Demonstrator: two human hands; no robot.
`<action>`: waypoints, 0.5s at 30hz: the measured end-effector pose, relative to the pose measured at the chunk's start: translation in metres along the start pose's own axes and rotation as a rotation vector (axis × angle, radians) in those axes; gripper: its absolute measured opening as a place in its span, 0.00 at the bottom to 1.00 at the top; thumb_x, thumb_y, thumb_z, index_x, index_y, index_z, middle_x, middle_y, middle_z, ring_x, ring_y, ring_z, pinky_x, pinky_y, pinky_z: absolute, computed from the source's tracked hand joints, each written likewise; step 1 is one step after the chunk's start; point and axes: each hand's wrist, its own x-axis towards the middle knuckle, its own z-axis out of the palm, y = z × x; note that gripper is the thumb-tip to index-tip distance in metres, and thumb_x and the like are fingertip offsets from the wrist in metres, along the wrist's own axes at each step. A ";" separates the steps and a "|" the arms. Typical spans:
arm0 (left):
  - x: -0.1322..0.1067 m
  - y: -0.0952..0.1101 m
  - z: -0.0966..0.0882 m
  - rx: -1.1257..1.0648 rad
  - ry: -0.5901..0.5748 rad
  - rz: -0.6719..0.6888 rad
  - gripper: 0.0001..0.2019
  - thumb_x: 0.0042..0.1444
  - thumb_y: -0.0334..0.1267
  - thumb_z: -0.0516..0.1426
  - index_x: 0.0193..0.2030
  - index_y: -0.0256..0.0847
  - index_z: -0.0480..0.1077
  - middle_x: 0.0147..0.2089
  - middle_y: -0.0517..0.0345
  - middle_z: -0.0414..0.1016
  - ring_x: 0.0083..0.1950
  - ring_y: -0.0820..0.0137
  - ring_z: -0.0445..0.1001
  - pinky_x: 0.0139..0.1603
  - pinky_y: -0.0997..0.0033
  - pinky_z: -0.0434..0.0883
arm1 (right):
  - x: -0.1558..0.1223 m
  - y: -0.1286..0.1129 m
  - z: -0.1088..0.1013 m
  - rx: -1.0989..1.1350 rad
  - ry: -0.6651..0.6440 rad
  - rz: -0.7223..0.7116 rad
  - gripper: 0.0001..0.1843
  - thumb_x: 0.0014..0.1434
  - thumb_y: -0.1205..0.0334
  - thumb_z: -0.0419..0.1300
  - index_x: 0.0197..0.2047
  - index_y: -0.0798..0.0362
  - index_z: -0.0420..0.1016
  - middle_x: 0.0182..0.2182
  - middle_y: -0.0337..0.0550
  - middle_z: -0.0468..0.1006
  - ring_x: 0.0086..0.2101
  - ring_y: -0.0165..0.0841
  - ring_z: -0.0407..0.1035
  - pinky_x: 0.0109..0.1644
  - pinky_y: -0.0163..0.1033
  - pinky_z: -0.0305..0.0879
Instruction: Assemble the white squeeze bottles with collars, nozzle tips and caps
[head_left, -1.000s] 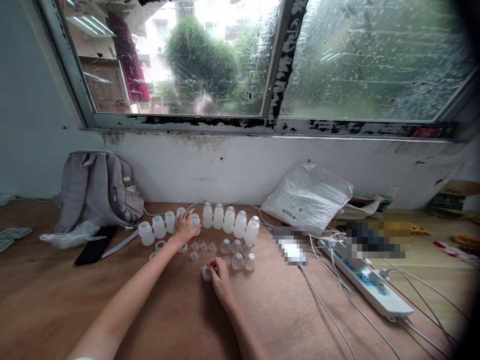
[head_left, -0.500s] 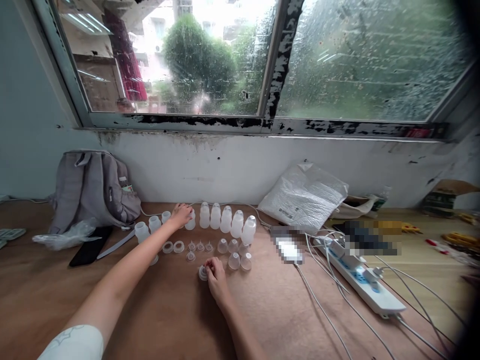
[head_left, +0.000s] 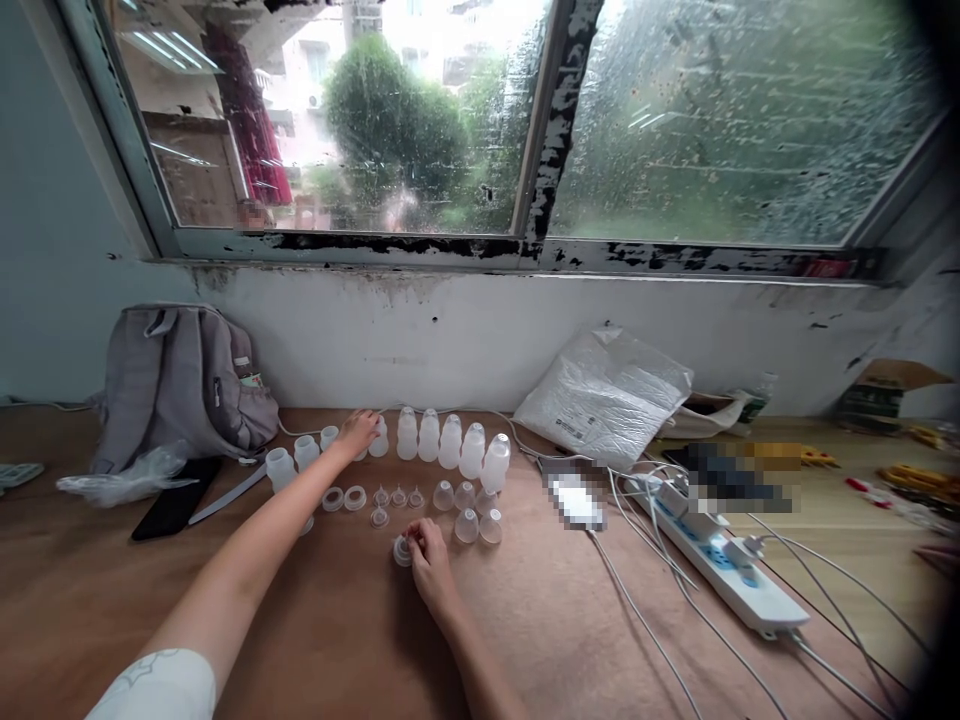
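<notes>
My left hand [head_left: 360, 432] reaches to the back row, its fingers closed around a baby bottle [head_left: 361, 455] mostly hidden beneath it. Beside its fingertips stands another open bottle [head_left: 379, 438]. The fingers of my right hand [head_left: 429, 555] pinch a bottle collar with a nipple [head_left: 403, 550] low on the table. Behind that hand lie several loose nipples [head_left: 398, 496] and, to their left, collar rings [head_left: 355, 497]. Clear dome caps [head_left: 466, 526] sit to the right. Several capped bottles [head_left: 451, 442] line the back right; open bottles [head_left: 280, 468] stand at the left, partly behind my left forearm.
A grey backpack [head_left: 180, 390], a clear plastic bag [head_left: 127, 475] and a black flat object [head_left: 176, 500] lie at the left. On the right are a silver pouch [head_left: 607, 395], a white power strip [head_left: 757, 600] and loose cables [head_left: 637, 610]. A window spans the wall behind.
The view has shifted slightly. Both hands stay at nearly the same places, with the collar and nipple still in my right fingers.
</notes>
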 end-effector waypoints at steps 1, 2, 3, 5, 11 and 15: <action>-0.001 0.000 0.000 -0.010 0.018 -0.002 0.14 0.57 0.40 0.51 0.49 0.38 0.63 0.50 0.52 0.66 0.45 0.67 0.69 0.43 0.60 0.69 | 0.000 0.000 0.000 -0.005 -0.003 -0.002 0.08 0.49 0.72 0.49 0.27 0.50 0.65 0.28 0.40 0.67 0.33 0.35 0.60 0.37 0.38 0.56; -0.001 0.000 0.000 -0.023 0.040 -0.004 0.14 0.57 0.40 0.51 0.49 0.38 0.63 0.50 0.52 0.66 0.45 0.67 0.68 0.44 0.60 0.68 | 0.000 -0.001 -0.001 -0.012 -0.007 -0.005 0.08 0.50 0.72 0.49 0.27 0.50 0.65 0.28 0.40 0.67 0.33 0.35 0.61 0.37 0.38 0.56; -0.002 0.001 -0.001 -0.037 0.065 -0.006 0.14 0.57 0.39 0.51 0.49 0.38 0.63 0.50 0.51 0.66 0.46 0.66 0.68 0.45 0.59 0.68 | 0.000 -0.001 -0.001 -0.022 -0.011 -0.009 0.08 0.50 0.72 0.49 0.27 0.51 0.65 0.28 0.40 0.67 0.34 0.34 0.61 0.38 0.38 0.57; -0.005 0.002 -0.004 -0.071 0.123 -0.008 0.17 0.54 0.36 0.54 0.50 0.37 0.62 0.50 0.48 0.66 0.49 0.63 0.66 0.49 0.57 0.65 | -0.001 -0.003 -0.002 -0.056 -0.025 -0.023 0.08 0.50 0.72 0.48 0.28 0.51 0.65 0.29 0.40 0.67 0.34 0.34 0.61 0.38 0.38 0.57; -0.057 0.021 -0.002 -0.222 0.289 -0.003 0.17 0.54 0.31 0.50 0.52 0.39 0.60 0.49 0.49 0.67 0.52 0.62 0.64 0.53 0.60 0.62 | -0.005 -0.004 0.000 -0.279 -0.090 -0.138 0.06 0.51 0.70 0.51 0.34 0.52 0.65 0.33 0.43 0.67 0.36 0.36 0.61 0.41 0.40 0.58; -0.124 0.046 0.022 -0.323 0.314 0.002 0.15 0.54 0.30 0.49 0.49 0.37 0.61 0.42 0.52 0.70 0.46 0.66 0.68 0.48 0.64 0.66 | -0.006 -0.002 0.006 -0.316 -0.110 -0.176 0.08 0.51 0.69 0.53 0.37 0.52 0.67 0.35 0.44 0.67 0.38 0.36 0.62 0.43 0.41 0.60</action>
